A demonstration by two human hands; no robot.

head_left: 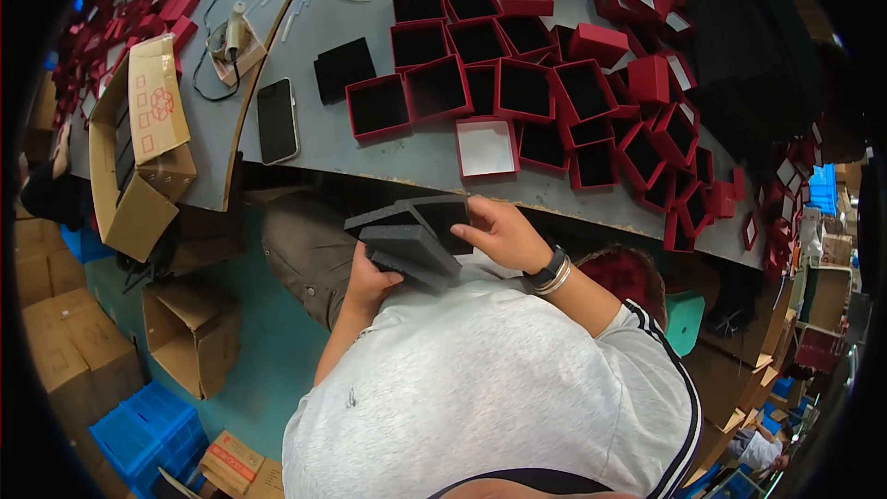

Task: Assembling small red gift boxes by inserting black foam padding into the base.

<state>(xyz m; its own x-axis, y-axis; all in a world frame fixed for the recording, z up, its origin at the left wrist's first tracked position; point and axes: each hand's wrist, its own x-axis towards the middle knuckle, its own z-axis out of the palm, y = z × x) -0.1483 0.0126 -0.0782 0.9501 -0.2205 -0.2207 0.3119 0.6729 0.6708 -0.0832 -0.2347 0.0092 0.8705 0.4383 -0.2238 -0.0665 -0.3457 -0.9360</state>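
Above my lap, in front of the table edge, my left hand [370, 279] is closed around a small stack of dark grey foam pads [411, 252], thumb on the near side. My right hand [504, 233] pinches a black foam piece [442, 214] at the right end of the stack, with the thumb on top and the fingers partly hidden behind it. The pieces fan apart at a slant. On the table just beyond stand several open red boxes [379, 103] with black linings. One red-edged piece [488, 148] near the edge shows a white inside.
A black phone [278, 120] and flat black pads [345, 70] lie on the grey table [323, 150]. At the left stands an open cardboard box [139, 176]. A glue gun [236, 30] with a cord sits farther back. Blue crates [152, 434] stand on the floor.
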